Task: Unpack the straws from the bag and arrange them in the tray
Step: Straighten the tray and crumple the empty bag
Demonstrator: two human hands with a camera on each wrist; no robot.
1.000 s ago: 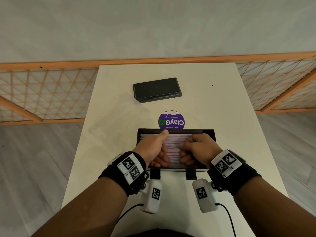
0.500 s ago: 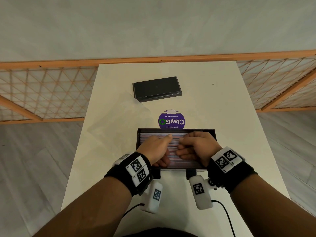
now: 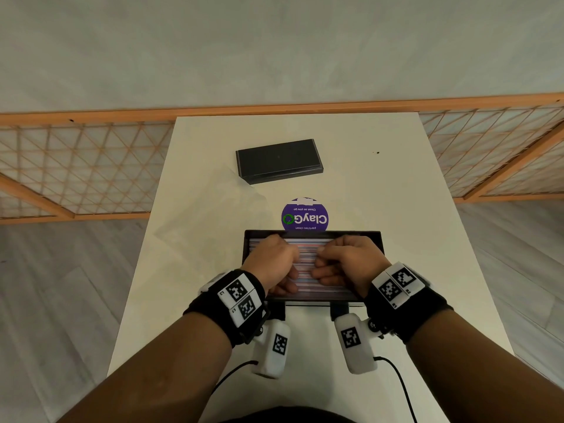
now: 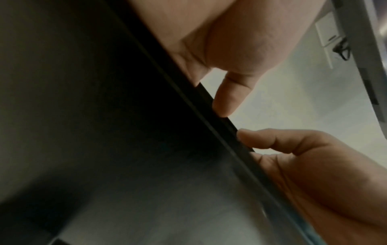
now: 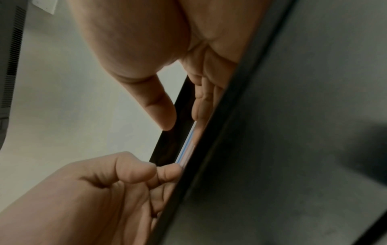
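Observation:
A black tray (image 3: 311, 232) sits at the near middle of the table, filled with striped straws (image 3: 305, 257) lying crosswise. My left hand (image 3: 274, 264) rests on the straws' left half and my right hand (image 3: 348, 264) on the right half. Their bent fingers point at each other with the tips on the straws. No straw is lifted. The right wrist view shows a few blue and pink straws (image 5: 186, 149) behind the tray wall (image 5: 209, 149). The clear bag (image 3: 213, 215) with its purple round label (image 3: 304, 216) lies flat just beyond the tray.
A black box (image 3: 279, 160) lies further back on the white table (image 3: 396, 209). An orange lattice fence (image 3: 76, 166) stands behind the table on both sides. Cables run from my wrist cameras across the table's near edge.
Both hands slid a little toward the tray's far side over the straws. My left thumb, stretched toward the far rim a second ago, is now folded in.

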